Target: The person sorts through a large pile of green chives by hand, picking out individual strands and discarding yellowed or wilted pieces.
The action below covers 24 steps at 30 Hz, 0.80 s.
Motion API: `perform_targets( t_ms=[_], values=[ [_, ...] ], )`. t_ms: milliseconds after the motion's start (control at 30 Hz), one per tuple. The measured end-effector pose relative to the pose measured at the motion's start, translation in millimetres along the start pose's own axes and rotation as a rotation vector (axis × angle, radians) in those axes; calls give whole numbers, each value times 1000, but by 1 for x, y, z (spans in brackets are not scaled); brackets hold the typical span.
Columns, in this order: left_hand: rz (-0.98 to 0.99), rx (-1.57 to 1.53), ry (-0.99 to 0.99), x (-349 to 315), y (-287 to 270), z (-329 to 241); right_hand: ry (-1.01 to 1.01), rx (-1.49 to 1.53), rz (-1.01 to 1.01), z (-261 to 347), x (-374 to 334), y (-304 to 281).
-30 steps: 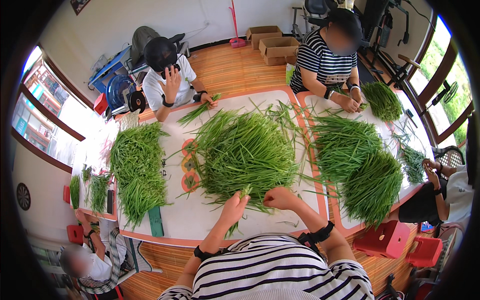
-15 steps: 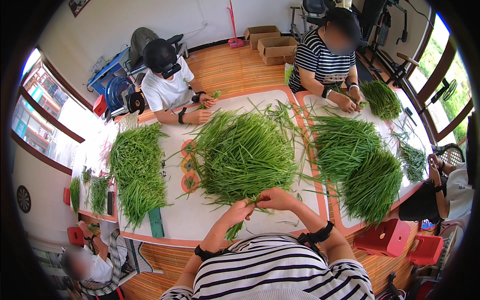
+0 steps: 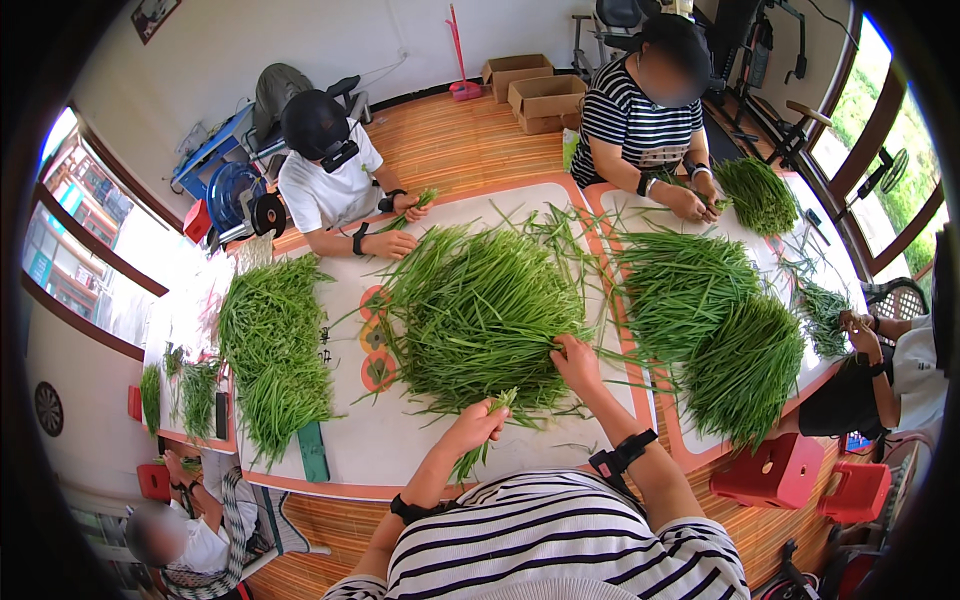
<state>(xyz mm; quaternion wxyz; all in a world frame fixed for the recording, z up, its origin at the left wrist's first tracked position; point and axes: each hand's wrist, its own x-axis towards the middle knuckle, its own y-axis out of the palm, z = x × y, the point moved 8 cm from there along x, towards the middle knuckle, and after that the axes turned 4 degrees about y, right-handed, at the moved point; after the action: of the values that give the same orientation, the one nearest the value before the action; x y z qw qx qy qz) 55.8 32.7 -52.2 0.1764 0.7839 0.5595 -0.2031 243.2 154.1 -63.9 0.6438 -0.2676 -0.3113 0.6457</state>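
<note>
Looking down from the head, this view shows the left hand [image 3: 474, 425] with its fingers curled around a small bunch of green stalks [image 3: 504, 399], just in front of the large central pile [image 3: 490, 310] on the tabletop [image 3: 390, 440]. At the pile's near right edge are the right hand's [image 3: 577, 362] fingers; whether they pinch a stalk, I cannot tell. Lifting few stalks at once and holding the bunch lightly should limit tangles and bruising. Dark characters [image 3: 325, 341] mark the tabletop leftward, too small to read; no brand is legible.
</note>
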Motion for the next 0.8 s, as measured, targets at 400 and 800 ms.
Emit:
perform_targets(
  t_ms=[400, 800],
  values=[
    [-127, -27, 70, 0, -16, -1, -181, -56, 18, 38, -5, -31],
    [-357, 196, 279, -8, -27, -29, -95, 232, 395, 75, -37, -36]
  ],
)
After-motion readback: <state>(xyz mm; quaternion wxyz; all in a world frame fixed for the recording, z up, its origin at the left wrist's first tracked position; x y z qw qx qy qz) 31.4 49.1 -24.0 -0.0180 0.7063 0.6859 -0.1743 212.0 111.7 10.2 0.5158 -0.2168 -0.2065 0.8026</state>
